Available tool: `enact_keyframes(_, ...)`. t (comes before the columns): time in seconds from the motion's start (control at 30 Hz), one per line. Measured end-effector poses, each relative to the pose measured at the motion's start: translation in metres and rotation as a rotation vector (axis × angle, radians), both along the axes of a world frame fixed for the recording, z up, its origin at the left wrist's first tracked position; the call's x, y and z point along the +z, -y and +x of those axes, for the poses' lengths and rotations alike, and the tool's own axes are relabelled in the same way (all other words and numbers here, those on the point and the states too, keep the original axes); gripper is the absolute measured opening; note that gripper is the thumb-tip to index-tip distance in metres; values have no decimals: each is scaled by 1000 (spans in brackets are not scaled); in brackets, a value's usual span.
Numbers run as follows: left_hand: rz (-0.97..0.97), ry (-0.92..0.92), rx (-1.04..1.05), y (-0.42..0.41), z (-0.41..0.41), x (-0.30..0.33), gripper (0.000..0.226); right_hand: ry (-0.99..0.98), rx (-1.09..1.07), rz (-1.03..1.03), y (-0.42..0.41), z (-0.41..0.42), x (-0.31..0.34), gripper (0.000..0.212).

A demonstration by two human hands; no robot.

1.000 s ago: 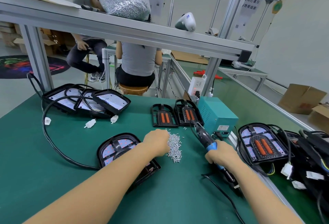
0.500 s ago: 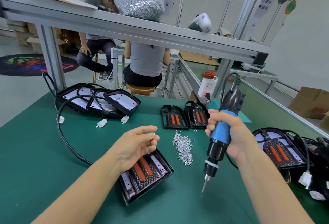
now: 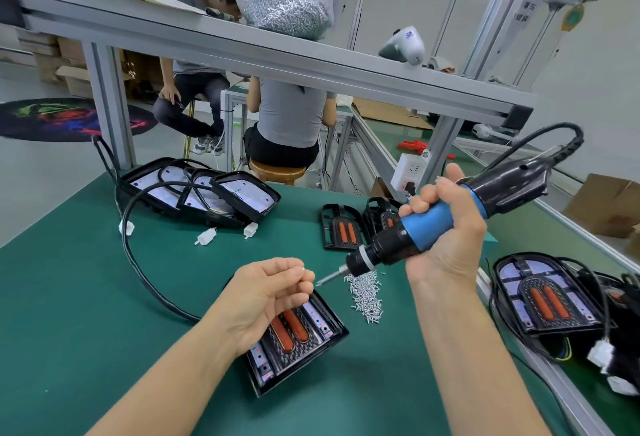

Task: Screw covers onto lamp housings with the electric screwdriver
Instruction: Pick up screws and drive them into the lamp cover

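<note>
Fingers: the left hand [image 3: 266,292] has its fingers curled in, thumb and forefinger pinching a small screw [image 3: 303,267] at the tips; the right hand [image 3: 446,234] is wrapped tight round the blue grip of the electric screwdriver [image 3: 429,224].
Bit: the driver lies tilted, its bit tip [image 3: 318,284] pointing down-left and just beside the left fingertips, not yet touching the screw as far as can be seen.
Step in hand: seating the screw on the bit, by my judgement.
How to do it well: bring the screw head square onto the tip, keep the driver quiet until it sits, then swing the tool upright over a hole.
Lamp housing: the lamp housing [image 3: 294,342] with its orange-barred cover lies on the green bench [image 3: 86,297] directly under the left hand.
Screw supply: a loose pile of screws [image 3: 367,293] lies just right of the housing.
Risk: a crooked seating probably drops the screw into the cover's grille.
Waiting work: more housings [image 3: 543,297] sit to the right and far left [image 3: 204,193]; spare covers [image 3: 341,227] lie behind the pile.
</note>
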State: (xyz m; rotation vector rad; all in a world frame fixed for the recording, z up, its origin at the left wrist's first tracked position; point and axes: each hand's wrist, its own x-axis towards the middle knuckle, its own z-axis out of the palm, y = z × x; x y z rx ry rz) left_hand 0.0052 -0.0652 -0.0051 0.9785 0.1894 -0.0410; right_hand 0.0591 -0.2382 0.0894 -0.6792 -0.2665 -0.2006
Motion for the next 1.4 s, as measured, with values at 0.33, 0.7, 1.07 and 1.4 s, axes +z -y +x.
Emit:
enact_keyframes(0.33,-108,-23,16,2,-6,-2,30,73,-79,34,-22,0,7,52)
enact_keyframes(0.7,-142,-20,51,8,-10,-3,25,77,-79,22,-22,-3,7,44)
enact_keyframes(1.07,-100,24,104,16,-11,-2,23,83,-101,5,-22,-7,4,42)
enact_keyframes(1.4,423,131,283,-10,-3,-5,29,85,-165,14,-25,-3,-2,56)
